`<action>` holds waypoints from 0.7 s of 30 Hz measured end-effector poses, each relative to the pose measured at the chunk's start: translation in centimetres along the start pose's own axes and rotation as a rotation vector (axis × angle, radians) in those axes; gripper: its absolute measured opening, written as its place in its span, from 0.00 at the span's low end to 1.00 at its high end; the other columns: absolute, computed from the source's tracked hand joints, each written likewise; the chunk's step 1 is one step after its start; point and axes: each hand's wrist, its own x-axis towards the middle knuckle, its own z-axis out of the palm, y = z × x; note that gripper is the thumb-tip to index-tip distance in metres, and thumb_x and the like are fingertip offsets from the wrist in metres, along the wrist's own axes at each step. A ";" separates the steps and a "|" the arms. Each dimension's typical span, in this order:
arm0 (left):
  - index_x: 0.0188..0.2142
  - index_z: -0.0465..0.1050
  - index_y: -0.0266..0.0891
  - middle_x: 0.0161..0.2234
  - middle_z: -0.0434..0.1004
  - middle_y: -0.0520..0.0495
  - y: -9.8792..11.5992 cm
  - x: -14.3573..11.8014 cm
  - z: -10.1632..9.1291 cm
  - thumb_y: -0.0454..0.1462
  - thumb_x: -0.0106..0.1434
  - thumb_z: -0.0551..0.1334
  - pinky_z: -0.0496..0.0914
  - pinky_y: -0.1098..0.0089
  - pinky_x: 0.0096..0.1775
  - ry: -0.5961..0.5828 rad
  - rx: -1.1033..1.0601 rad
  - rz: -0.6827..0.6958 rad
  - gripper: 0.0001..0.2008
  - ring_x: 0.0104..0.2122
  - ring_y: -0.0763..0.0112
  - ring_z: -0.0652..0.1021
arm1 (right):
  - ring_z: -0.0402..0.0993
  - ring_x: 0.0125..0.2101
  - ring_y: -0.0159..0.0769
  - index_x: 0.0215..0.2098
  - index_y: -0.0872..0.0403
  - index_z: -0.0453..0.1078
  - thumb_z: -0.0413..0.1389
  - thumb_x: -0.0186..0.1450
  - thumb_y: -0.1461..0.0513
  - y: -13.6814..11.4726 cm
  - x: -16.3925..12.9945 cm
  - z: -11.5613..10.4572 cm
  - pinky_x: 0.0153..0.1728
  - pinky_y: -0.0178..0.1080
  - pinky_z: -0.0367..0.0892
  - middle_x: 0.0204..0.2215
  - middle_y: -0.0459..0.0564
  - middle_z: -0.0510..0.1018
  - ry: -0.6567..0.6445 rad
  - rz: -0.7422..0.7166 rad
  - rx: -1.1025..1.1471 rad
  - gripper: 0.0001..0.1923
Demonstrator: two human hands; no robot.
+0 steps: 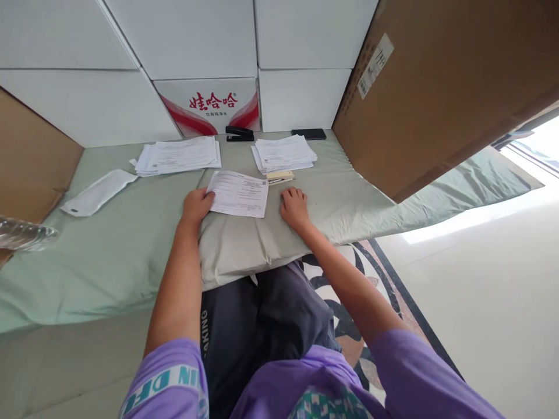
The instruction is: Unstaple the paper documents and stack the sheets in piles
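A printed sheet of paper (239, 195) lies in front of me on the cloth, its left edge pinched under the thumb of my left hand (197, 205). To the right of the sheet, my right hand (294, 208) rests on the cloth with its fingers loosely bent and nothing visible in them. Just beyond those fingers is a small pale-yellow pad (280, 175); a thin dark item lies along its near edge. One stack of printed papers (179, 155) sits behind my left hand, another paper stack (285, 153) behind the pad. Between the two stacks stands a black stapler (240, 134).
A black phone (308, 134) lies against the white boxes (305, 99) at the back. On the right, a large brown carton (419, 99) rises from the green cloth (131, 250). A white elongated pouch (99, 192) and a clear plastic bottle (26, 234) are at left.
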 end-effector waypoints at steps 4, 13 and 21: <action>0.32 0.80 0.42 0.24 0.76 0.44 0.4 -0.1 0.0 0.45 0.60 0.57 0.67 0.64 0.35 0.003 0.012 0.003 0.14 0.31 0.56 0.77 | 0.62 0.52 0.53 0.52 0.56 0.71 0.49 0.65 0.68 0.2 0.1 0.2 0.51 0.50 0.57 0.50 0.62 0.74 0.034 0.002 0.047 0.18; 0.34 0.82 0.39 0.25 0.78 0.44 0.5 -0.6 -0.1 0.41 0.60 0.59 0.68 0.64 0.38 -0.032 -0.103 0.009 0.14 0.31 0.58 0.77 | 0.67 0.48 0.46 0.45 0.56 0.72 0.47 0.64 0.66 1.1 4.9 0.1 0.50 0.44 0.61 0.46 0.58 0.76 0.240 0.003 0.310 0.16; 0.32 0.82 0.39 0.24 0.78 0.45 0.2 -0.8 0.1 0.41 0.59 0.59 0.70 0.64 0.38 -0.030 -0.218 -0.040 0.13 0.30 0.58 0.77 | 0.62 0.27 0.35 0.24 0.52 0.68 0.49 0.64 0.59 -0.8 6.0 2.1 0.32 0.37 0.56 0.22 0.45 0.72 0.197 0.220 0.475 0.12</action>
